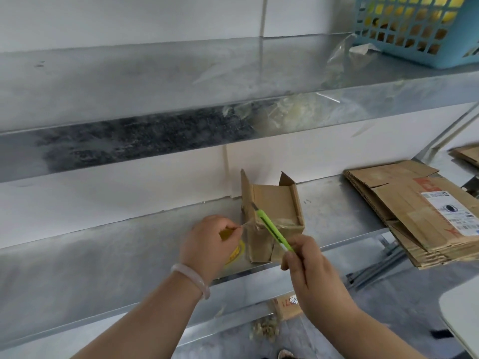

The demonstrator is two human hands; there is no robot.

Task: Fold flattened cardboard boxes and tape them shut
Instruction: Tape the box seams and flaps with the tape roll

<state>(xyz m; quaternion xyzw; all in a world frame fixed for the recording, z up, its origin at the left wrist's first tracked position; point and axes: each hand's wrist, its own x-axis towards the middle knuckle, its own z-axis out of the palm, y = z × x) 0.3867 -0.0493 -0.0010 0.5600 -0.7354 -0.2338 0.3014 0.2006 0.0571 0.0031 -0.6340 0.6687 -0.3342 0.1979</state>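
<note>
Shelf (103, 255) of grey metal carries the work, with a stack (414, 211) of flattened boxes at its right end, overhanging the front edge, and a blue basket (414, 29) on the tier above. Near the middle stands the box (274, 203), small, its far flaps upright and open, its near end closed under clear tape (285, 224). It looks light and thin-walled, stiff along the creases but likely to slide on the smooth metal or crush if squeezed mid-panel; holding it by the folded corners or pressing down on the taped face seems safest. The left hand (210, 242) sits just left of the box, fingers pinching a strand of tape drawn taut from it, with the yellow roll (237, 252) partly hidden beneath the palm. The right hand (308, 265) grips the green knife (274, 230) like a pen, its tip lying across the box's near edge where the strand leaves. That strand is thin, sticky and prone to curl, so it probably needs tension until cut.
</note>
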